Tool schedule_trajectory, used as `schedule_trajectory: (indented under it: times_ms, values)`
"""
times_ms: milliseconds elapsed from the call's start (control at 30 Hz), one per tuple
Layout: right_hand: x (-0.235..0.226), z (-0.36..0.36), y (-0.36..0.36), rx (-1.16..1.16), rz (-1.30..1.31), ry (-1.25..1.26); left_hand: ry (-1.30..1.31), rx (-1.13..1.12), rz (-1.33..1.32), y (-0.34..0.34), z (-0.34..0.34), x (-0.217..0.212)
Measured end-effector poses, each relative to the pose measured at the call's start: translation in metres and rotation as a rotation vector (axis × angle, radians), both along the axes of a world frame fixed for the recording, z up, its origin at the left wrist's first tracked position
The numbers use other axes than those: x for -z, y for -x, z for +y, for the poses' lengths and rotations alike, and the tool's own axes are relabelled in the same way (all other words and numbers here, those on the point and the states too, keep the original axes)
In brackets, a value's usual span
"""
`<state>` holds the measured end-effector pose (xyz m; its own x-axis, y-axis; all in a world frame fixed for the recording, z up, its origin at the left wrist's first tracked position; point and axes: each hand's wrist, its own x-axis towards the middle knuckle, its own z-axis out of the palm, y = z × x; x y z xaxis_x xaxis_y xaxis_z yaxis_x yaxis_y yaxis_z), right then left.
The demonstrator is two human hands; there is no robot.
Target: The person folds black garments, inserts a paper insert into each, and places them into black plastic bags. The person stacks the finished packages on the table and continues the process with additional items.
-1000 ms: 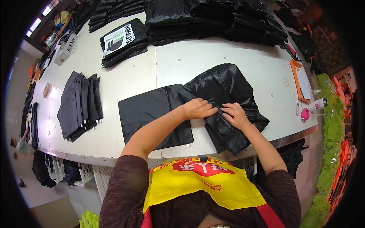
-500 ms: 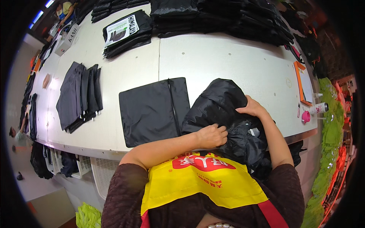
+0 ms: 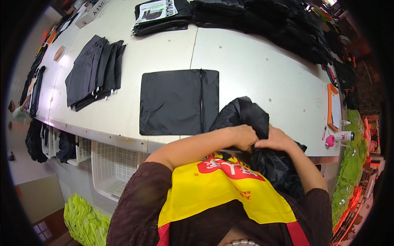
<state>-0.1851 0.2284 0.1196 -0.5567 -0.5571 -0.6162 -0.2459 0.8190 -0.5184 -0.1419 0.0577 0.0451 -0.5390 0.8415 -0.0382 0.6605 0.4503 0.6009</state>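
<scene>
Your left hand [image 3: 245,137] and right hand [image 3: 278,140] meet, both clenched on a crumpled black garment [image 3: 254,123] at the surface's [image 3: 254,69] near edge. At ten o'clock lies one flat black pouch [image 3: 178,101], seemingly finished; stacks wait farther off. Below, at eight o'clock, a white basket [image 3: 108,166] looks empty.

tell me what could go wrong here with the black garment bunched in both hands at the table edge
1. The black garment hangs partly off the white table edge, gripped by the left hand and right hand; the slippery-looking fabric might slide toward the floor.
2. Its bunched top lies close to the flat black pouch; a tug could perhaps drag the pouch askew.
3. The small bottle near the table edge could be knocked over.
</scene>
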Motion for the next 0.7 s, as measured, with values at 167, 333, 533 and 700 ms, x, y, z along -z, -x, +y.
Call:
schedule_trajectory:
  times_ms: [167, 333, 533, 700]
  values:
    - [0.008, -0.021, -0.058, -0.128, 0.445, -0.240, -0.129, -0.119, 0.099, -0.012, -0.001, 0.020]
    - [0.017, -0.002, -0.062, -0.072, 0.490, -0.195, -0.204, -0.411, 0.039, -0.045, -0.034, -0.025]
    - [0.021, 0.025, -0.032, 0.065, 0.279, -0.009, -0.170, -1.491, 0.344, -0.029, -0.140, 0.045]
    - [0.052, 0.053, -0.025, 0.269, 0.020, 0.347, 0.068, -1.494, 0.408, -0.028, -0.146, 0.077]
